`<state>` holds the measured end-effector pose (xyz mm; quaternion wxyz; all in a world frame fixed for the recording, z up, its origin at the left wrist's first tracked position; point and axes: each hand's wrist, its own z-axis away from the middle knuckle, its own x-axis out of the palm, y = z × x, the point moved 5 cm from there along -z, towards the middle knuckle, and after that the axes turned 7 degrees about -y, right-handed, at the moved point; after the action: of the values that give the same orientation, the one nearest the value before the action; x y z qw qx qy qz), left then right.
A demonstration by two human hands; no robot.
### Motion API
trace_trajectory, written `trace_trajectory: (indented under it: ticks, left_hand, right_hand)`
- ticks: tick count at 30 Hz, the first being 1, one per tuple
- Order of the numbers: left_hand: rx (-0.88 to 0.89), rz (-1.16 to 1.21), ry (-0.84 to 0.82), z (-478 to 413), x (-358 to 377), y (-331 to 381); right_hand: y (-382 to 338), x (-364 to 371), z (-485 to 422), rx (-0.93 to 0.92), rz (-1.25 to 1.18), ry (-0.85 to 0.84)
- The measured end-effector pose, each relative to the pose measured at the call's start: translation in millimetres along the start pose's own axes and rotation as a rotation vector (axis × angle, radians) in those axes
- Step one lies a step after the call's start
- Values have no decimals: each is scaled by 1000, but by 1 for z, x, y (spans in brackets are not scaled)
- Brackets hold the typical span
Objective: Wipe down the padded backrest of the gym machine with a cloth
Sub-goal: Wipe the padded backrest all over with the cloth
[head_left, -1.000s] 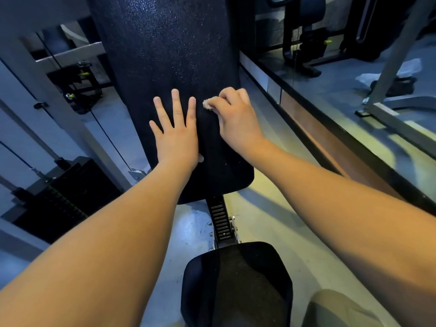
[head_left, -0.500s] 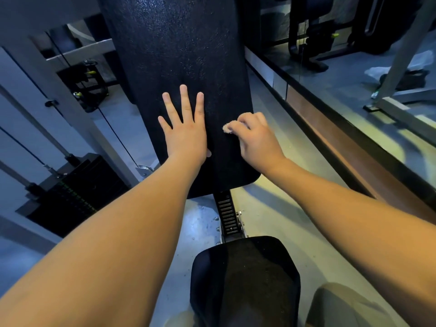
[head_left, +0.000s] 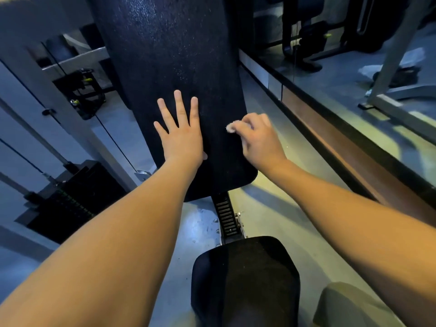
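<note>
Right hand (head_left: 258, 138) with cloth (head_left: 231, 127) now sits lower and further right on backrest (head_left: 169, 55) than 1 s ago. It is no longer beside left hand (head_left: 182, 135) fingertips: clear gap, close to pad's right edge. Right hand now motion-blurred.

Our left hand (head_left: 181, 135) lies flat, fingers straight and spread, arm stretched forward. Just right of it, our right hand (head_left: 257, 138) is curled, pinching a cloth (head_left: 232, 127), arm likewise extended.
</note>
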<state>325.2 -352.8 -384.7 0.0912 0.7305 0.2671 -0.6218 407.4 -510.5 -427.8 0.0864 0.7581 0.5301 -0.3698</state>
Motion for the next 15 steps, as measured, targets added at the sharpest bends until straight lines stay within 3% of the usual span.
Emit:
trace_trajectory:
  ticks: [2,6,9,12,15]
  left_hand:
    - [5,-4,2,0,1,0]
    - [2,1,2,0,2,-1]
    - [-7,-10,6,0,3,0]
    - [-9,-8,3,-1,2,1]
    - [-10,9,-3,-2,3,1]
  right_hand:
    - [-1,18,18,22,-10,-26]
    - [-9,66,102,-73,-30,-285]
    - [-8,60,108,-134,-26,-397]
    - [-5,24,50,-127,-32,-221]
    - [-3,8,6,1,-29,-27]
